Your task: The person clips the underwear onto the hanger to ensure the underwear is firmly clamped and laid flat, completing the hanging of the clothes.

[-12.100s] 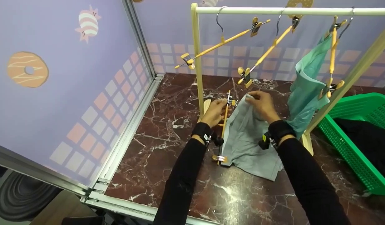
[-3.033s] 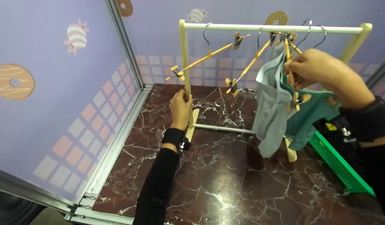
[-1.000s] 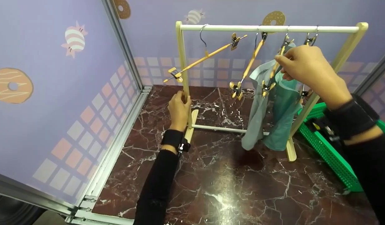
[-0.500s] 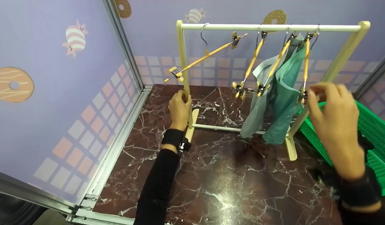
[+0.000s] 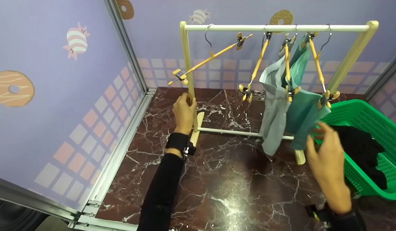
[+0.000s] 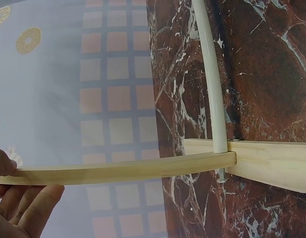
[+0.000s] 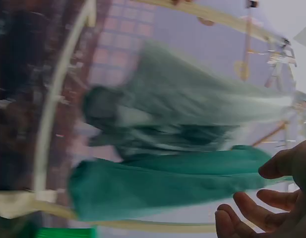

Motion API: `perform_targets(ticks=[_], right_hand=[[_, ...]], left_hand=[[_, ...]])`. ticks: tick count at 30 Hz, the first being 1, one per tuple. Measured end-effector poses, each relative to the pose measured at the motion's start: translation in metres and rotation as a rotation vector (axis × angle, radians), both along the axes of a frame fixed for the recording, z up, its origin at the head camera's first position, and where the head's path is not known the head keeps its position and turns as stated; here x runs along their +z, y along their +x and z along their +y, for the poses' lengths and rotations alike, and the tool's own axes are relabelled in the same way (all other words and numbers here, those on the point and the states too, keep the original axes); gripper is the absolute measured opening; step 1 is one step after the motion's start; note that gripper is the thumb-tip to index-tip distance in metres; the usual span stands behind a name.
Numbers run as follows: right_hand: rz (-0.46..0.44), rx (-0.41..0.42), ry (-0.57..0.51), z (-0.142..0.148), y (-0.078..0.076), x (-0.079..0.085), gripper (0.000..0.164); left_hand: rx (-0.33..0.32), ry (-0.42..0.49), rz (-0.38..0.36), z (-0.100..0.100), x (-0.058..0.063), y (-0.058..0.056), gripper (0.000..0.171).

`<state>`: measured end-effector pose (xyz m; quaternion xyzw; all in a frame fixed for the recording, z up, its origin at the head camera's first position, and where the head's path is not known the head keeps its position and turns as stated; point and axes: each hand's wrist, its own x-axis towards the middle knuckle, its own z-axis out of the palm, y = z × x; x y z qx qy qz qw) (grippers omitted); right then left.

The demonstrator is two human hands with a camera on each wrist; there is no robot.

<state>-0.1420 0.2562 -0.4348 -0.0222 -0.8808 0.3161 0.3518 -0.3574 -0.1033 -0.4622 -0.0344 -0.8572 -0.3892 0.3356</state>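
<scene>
My left hand (image 5: 184,114) grips the left post of the wooden rack (image 5: 188,61); the left wrist view shows thumb and fingers around that post (image 6: 108,172). Grey shorts (image 5: 273,118) hang from the rail on a yellow clip hanger (image 5: 287,64). Just right of them, teal shorts (image 5: 308,104) hang on another clip hanger (image 5: 316,62). My right hand (image 5: 328,160) is off the hangers, its fingers loosely spread and holding nothing, close by the lower edge of the teal shorts. In the right wrist view the teal shorts (image 7: 162,191) lie just beyond the fingertips, blurred.
Two bare clip hangers, one at the left (image 5: 214,57) and one nearer the middle (image 5: 260,61), hang from the same rail. A green basket (image 5: 358,181) with black cloth (image 5: 361,150) inside stands right of the rack. A marble-patterned tabletop (image 5: 242,186) spreads in front.
The grey shorts, earlier on the table with their hanger, now hang on the rail. My right hand has let go of the hanger and dropped lower right. The left hand keeps its grip on the post.
</scene>
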Motion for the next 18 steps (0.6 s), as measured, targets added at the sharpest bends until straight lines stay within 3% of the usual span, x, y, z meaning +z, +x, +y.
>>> perform_targets(ticks=[5,11,18], right_hand=[[-0.135,0.014,0.026,0.004,0.004,-0.046,0.04],[-0.215,0.127,0.103,0.005,0.014,-0.094,0.034],[-0.286,0.192,0.125,0.001,0.025,-0.118,0.034]], left_hand=[[0.005,-0.006,0.0,-0.002,0.0,0.0,0.013],[0.012,-0.007,0.0,-0.001,0.0,0.001,0.013],[-0.012,-0.006,-0.025,0.0,-0.002,0.002,0.014]])
